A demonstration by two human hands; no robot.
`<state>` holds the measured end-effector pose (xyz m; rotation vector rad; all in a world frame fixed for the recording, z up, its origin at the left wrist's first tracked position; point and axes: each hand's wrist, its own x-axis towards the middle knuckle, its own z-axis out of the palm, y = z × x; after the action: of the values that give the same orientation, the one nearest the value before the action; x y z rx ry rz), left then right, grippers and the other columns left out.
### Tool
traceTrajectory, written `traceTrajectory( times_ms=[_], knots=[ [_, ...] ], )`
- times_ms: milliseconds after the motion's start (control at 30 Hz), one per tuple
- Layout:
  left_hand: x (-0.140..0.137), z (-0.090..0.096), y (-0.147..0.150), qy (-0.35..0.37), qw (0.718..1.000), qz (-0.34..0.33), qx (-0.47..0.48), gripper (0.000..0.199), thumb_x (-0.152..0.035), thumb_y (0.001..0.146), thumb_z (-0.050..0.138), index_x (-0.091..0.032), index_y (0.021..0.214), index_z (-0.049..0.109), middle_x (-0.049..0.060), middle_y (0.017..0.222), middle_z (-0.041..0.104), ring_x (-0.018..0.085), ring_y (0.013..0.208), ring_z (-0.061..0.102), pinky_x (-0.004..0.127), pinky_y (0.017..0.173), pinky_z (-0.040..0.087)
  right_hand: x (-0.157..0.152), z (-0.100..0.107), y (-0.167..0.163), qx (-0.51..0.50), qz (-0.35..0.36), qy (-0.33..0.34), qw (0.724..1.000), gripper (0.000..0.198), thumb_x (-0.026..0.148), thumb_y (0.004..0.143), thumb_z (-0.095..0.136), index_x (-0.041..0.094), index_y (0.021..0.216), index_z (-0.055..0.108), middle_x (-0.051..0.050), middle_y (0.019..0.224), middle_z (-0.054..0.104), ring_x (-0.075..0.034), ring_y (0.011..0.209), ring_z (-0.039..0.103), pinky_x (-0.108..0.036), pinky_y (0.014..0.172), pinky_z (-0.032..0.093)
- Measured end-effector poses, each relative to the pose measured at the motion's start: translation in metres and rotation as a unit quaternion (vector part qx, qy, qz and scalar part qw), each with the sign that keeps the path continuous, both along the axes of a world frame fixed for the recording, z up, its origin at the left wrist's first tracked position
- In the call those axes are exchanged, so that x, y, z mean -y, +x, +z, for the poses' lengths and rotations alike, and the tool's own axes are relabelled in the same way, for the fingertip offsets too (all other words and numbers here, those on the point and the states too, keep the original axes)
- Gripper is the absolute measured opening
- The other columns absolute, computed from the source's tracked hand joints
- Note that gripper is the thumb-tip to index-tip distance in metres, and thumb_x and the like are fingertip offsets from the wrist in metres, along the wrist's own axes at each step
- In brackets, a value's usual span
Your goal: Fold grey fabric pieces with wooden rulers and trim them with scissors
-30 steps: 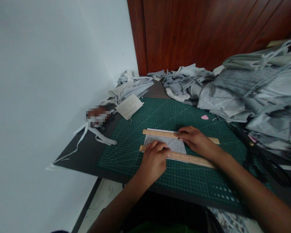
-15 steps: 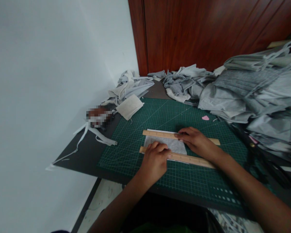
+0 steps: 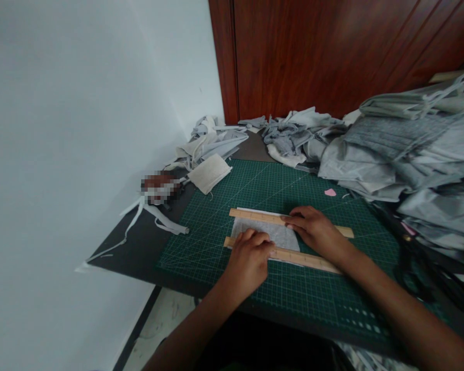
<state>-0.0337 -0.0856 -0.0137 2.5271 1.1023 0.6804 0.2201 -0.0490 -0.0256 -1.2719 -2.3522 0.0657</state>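
On the green cutting mat (image 3: 270, 188) lies a small piece of grey fabric (image 3: 286, 237) with a white edge showing along its far side. Two wooden rulers cross it, roughly parallel. My left hand (image 3: 250, 257) grips the near ruler (image 3: 307, 258) towards its left end, fingers bent over it. Fingers and thumb of my right hand (image 3: 315, 228) are closed on the far ruler (image 3: 255, 215) near its middle. My right forearm passes over the right end of the near ruler and hides it. Part of the fabric is covered by the rulers and my left hand.
Large black-handled scissors (image 3: 415, 263) lie at the right. A tall heap of grey fabric (image 3: 402, 139) stands at the back right, with more scraps (image 3: 216, 141) along the wall. A beige cloth piece (image 3: 210, 173) and a pink scrap (image 3: 330, 192) rest on the mat.
The whole view has shifted slightly. My hands, the rulers and the fabric keep almost the same places on the mat.
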Motion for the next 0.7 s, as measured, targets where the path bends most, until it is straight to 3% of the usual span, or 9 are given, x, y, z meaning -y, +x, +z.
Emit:
traceTrajectory(
  times_ms=[500, 633, 700],
  knots=[
    [0.002, 0.009, 0.006, 0.001, 0.998, 0.014, -0.058, 0.023, 0.000, 0.091, 0.055, -0.019, 0.089, 0.067, 0.004, 0.100, 0.066, 0.025, 0.102, 0.057, 0.042, 0.088, 0.049, -0.005, -0.012, -0.006, -0.015, -0.062, 0.015, 0.998, 0.035, 0.013, 0.098, 0.055, 0.025, 0.120, 0.079, -0.017, 0.122, 0.068, -0.034, 0.109, 0.064, -0.053, 0.089, 0.056],
    [-0.001, 0.009, 0.004, 0.017, 0.998, 0.027, -0.046, 0.015, -0.006, 0.091, 0.061, -0.019, 0.089, 0.067, 0.009, 0.129, 0.058, 0.030, 0.128, 0.051, 0.049, 0.105, 0.046, -0.006, -0.011, -0.007, -0.015, -0.064, 0.007, 0.998, 0.036, 0.013, 0.097, 0.054, 0.024, 0.122, 0.078, -0.017, 0.120, 0.069, -0.033, 0.106, 0.064, -0.051, 0.089, 0.056],
    [-0.005, 0.009, 0.002, 0.017, 0.999, 0.028, -0.038, 0.018, -0.009, 0.090, 0.065, -0.021, 0.102, 0.067, 0.009, 0.146, 0.049, 0.034, 0.143, 0.039, 0.054, 0.117, 0.039, -0.008, -0.010, -0.007, -0.018, -0.066, 0.004, 0.998, 0.036, 0.013, 0.098, 0.055, 0.024, 0.121, 0.079, -0.017, 0.119, 0.069, -0.033, 0.105, 0.064, -0.051, 0.089, 0.055]
  ],
)
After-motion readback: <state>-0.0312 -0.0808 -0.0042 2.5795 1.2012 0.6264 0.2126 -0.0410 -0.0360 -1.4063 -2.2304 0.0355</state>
